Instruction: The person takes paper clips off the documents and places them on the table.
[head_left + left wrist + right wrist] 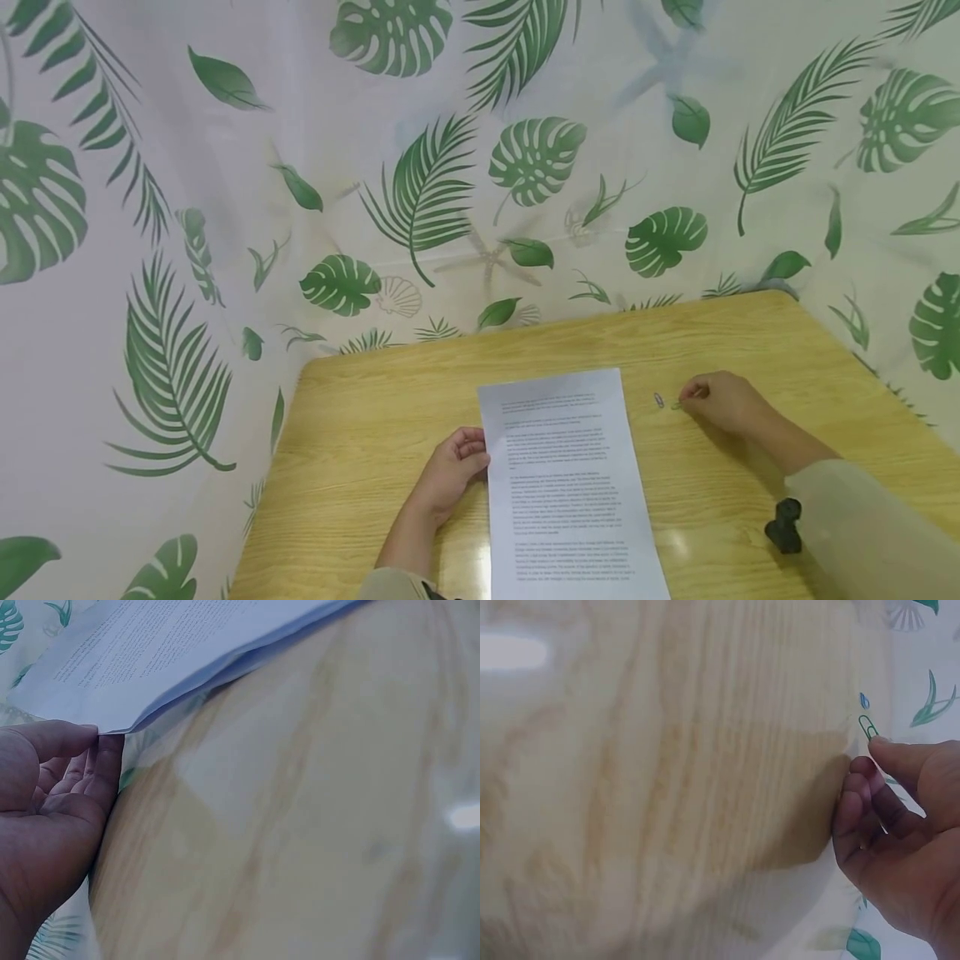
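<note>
Printed sheets of paper (562, 483) lie at the middle of the table, more than one layer showing along the edge in the left wrist view. My left hand (450, 471) pinches their left edge between thumb and fingers, seen closely as the left hand (64, 787) in its wrist view. To the right of the paper, my right hand (723, 404) pinches a green paper clip (868, 727) by one end, between thumb and forefinger. A second paper clip (659, 400), purplish-blue, lies on the table just left of that hand.
The wooden table (375, 425) reaches back to a white wall covering (450, 217) printed with green leaves, which also runs down both sides. A small black object (784, 525) sits by the right sleeve.
</note>
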`<state>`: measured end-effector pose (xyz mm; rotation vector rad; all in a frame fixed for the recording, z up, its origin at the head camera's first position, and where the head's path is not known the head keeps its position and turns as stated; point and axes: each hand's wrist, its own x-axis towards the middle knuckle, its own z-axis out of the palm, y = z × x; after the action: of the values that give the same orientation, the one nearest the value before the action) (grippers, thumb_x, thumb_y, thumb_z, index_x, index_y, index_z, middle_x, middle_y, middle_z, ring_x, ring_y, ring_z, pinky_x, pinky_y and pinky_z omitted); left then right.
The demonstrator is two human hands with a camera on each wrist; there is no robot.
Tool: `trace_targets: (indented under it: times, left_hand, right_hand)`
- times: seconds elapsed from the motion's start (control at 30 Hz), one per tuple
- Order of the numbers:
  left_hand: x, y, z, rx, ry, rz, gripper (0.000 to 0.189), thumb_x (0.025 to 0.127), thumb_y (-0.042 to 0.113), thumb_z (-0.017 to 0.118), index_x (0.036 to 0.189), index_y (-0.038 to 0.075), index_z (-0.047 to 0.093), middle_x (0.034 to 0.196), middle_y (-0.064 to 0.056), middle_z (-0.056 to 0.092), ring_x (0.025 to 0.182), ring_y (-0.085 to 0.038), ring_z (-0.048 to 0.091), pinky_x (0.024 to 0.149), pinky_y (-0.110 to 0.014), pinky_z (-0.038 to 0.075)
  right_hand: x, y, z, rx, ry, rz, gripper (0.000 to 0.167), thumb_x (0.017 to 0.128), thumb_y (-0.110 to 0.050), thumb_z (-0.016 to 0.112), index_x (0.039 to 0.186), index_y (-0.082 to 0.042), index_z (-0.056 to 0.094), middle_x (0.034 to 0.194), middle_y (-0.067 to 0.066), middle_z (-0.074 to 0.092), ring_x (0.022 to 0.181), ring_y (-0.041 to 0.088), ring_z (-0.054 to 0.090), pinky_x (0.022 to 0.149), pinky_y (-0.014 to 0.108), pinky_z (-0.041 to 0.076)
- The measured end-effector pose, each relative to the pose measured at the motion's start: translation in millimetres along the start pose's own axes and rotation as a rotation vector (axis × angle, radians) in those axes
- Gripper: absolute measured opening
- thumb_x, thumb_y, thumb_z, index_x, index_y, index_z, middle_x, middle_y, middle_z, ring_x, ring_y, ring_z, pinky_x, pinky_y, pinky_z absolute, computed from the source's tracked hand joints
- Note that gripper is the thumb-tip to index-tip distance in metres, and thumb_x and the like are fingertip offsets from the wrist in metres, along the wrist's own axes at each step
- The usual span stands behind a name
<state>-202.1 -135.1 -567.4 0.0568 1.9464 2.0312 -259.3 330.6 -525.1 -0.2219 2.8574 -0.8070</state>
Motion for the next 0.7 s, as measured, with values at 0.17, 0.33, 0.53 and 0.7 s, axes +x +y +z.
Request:
trace_targets:
  times: [0.17, 0.33, 0.53, 0.7]
  left_hand:
    - [0.0, 0.4, 0.0, -0.005, 0.000, -0.007, 0.032, 0.102, -0.004, 0.061, 0.134, -0.002, 0.059, 0.113, -0.003, 0.068, 0.106, -0.013, 0.065, 0.093, -0.025, 0.058]
    - [1.2, 0.4, 0.3, -0.002, 0.003, -0.002, 0.032, 0.102, -0.004, 0.061, 0.134, -0.003, 0.059, 0.113, -0.003, 0.068, 0.105, -0.013, 0.065, 0.093, -0.025, 0.058]
    - [0.3, 1.4, 0.9, -0.009, 0.000, 0.000, 0.032, 0.103, -0.004, 0.061, 0.134, -0.004, 0.058, 0.114, -0.004, 0.068, 0.106, -0.012, 0.065, 0.094, -0.026, 0.057]
    - [-0.7, 2.1, 1.5, -0.010, 0.003, -0.002, 0.031, 0.103, -0.004, 0.061, 0.134, -0.004, 0.059, 0.113, -0.003, 0.069, 0.105, -0.012, 0.065, 0.093, -0.026, 0.057]
  right_hand:
    - [3.5, 2, -5, -0.025, -0.054, -0.008, 0.018, 0.103, -0.018, 0.066, 0.102, -0.003, 0.076, 0.090, 0.008, 0.075, 0.077, 0.018, 0.061, 0.066, 0.032, 0.049]
    - [6.3, 0, -13, 0.002, -0.151, 0.006, 0.016, 0.101, -0.015, 0.066, 0.099, -0.002, 0.076, 0.082, 0.002, 0.070, 0.071, 0.016, 0.059, 0.062, 0.031, 0.050]
    - [8.2, 0, -24, -0.003, -0.289, -0.012, 0.014, 0.100, -0.011, 0.066, 0.098, -0.001, 0.074, 0.078, 0.002, 0.068, 0.072, 0.016, 0.062, 0.063, 0.029, 0.052]
    - [8.9, -3, -23, -0.017, -0.295, -0.041, 0.011, 0.096, -0.010, 0.068, 0.087, -0.006, 0.071, 0.072, -0.001, 0.065, 0.067, 0.015, 0.058, 0.060, 0.028, 0.049]
